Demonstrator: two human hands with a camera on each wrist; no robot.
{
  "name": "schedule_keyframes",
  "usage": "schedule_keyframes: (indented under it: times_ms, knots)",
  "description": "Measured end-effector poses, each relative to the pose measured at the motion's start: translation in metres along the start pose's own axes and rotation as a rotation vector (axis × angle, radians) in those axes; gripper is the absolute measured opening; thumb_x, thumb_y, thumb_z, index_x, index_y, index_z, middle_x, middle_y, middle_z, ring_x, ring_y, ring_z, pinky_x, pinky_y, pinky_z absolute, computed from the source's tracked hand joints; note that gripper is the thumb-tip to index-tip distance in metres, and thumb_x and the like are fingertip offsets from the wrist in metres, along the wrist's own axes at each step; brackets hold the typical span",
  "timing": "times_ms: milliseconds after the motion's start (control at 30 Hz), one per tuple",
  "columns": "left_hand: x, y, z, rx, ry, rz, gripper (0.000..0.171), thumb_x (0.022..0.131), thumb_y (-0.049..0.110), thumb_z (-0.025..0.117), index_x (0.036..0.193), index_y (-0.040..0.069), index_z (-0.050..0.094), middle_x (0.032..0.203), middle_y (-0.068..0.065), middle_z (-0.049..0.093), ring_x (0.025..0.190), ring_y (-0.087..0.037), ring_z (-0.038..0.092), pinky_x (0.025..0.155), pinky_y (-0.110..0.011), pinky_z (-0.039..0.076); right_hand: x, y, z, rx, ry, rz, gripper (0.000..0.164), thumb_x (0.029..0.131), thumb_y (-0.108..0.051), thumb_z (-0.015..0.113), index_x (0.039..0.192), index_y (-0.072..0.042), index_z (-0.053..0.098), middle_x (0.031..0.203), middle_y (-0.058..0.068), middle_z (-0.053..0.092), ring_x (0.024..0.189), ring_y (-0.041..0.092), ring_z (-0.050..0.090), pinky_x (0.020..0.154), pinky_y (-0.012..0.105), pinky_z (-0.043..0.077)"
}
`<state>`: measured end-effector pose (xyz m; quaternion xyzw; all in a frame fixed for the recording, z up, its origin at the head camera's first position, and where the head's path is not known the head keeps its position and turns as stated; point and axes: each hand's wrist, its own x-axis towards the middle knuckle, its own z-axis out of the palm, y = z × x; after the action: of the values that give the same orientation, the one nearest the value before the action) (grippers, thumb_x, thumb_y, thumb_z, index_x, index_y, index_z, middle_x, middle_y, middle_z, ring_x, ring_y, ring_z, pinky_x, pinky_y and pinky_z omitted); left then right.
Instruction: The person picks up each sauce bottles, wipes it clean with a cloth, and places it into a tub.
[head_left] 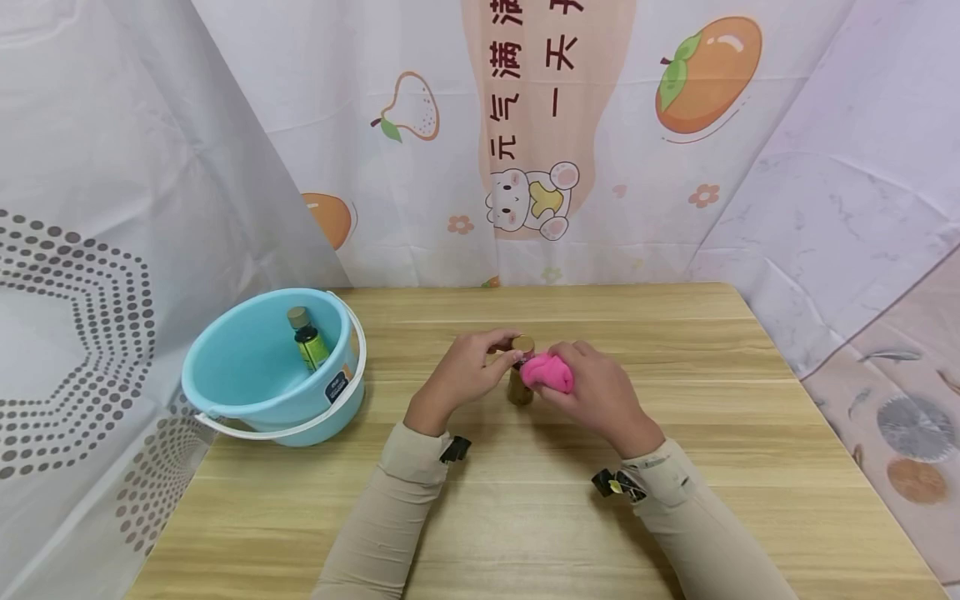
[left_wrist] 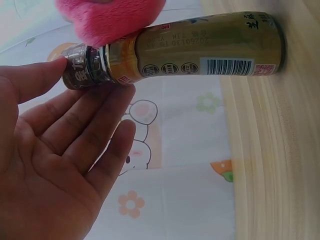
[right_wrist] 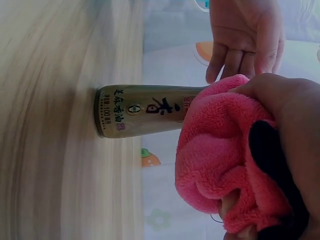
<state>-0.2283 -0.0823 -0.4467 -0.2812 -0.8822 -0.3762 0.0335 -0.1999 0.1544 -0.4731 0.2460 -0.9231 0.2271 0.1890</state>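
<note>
A small sesame oil bottle point(head_left: 521, 390) with a gold-brown label stands upright on the table. My left hand point(head_left: 467, 372) pinches it at the cap, thumb on the near side and fingers behind, as the left wrist view shows; the palm stays off the bottle point(left_wrist: 210, 50). Bunched in my right hand point(head_left: 600, 390) is a fluffy pink cloth point(head_left: 548, 372) with a dark edge point(right_wrist: 277, 170). The cloth point(right_wrist: 215, 145) lies against the bottle's neck and upper body. In the right wrist view, the cloth covers the cap.
At the left of the wooden table point(head_left: 510, 517) stands a light blue bucket point(head_left: 247, 400) with a white handle. A dark bottle point(head_left: 307, 337) with a green label leans inside it. A printed curtain point(head_left: 420, 200) hangs behind the table's back edge.
</note>
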Motion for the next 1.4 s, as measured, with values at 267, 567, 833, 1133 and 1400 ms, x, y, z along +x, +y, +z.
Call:
schedule_keyframes:
  times_ms: [267,567,833,1133,1400]
  knots:
    - [-0.001,-0.001,0.0,0.014,0.006,-0.021,0.039,0.106,0.034,0.061,0.137,0.011,0.066,0.123,-0.002,0.075,0.113,-0.016,0.071,0.099,-0.036,0.058,-0.002,0.003,0.01,-0.042,-0.137,0.024,0.046,0.082,-0.049,0.083,0.112,-0.016,0.069,0.087,0.001,0.063,0.064,0.013,0.05,0.05,0.024,0.039]
    - [0.0,-0.001,-0.001,0.024,0.014,-0.007,0.036,0.105,0.033,0.062,0.133,0.012,0.068,0.118,0.0,0.076,0.112,-0.014,0.071,0.099,-0.032,0.058,-0.006,0.007,0.024,-0.044,-0.208,0.068,0.044,0.084,-0.055,0.081,0.106,-0.021,0.067,0.084,-0.004,0.058,0.064,0.013,0.051,0.05,0.026,0.04]
    - [-0.001,0.001,-0.003,0.01,0.011,-0.033,0.037,0.105,0.034,0.063,0.134,0.012,0.068,0.118,-0.001,0.076,0.112,-0.015,0.071,0.099,-0.034,0.058,-0.01,0.008,0.033,-0.08,-0.24,0.048,0.045,0.081,-0.054,0.082,0.103,-0.018,0.067,0.081,-0.003,0.055,0.06,0.013,0.048,0.049,0.027,0.037]
    - [-0.002,0.0,-0.003,0.006,0.003,-0.059,0.037,0.104,0.038,0.063,0.132,0.014,0.067,0.117,0.002,0.076,0.111,-0.015,0.071,0.1,-0.039,0.057,-0.011,0.007,0.036,-0.111,-0.246,0.046,0.045,0.082,-0.056,0.081,0.103,-0.018,0.067,0.081,-0.003,0.056,0.06,0.012,0.048,0.049,0.028,0.037]
    - [-0.002,-0.001,-0.001,0.01,-0.002,-0.067,0.035,0.104,0.04,0.062,0.13,0.017,0.066,0.117,0.005,0.075,0.112,-0.013,0.07,0.101,-0.04,0.057,-0.009,0.004,0.031,-0.112,-0.223,0.034,0.043,0.082,-0.054,0.081,0.101,-0.018,0.066,0.081,-0.004,0.056,0.06,0.011,0.047,0.049,0.027,0.037]
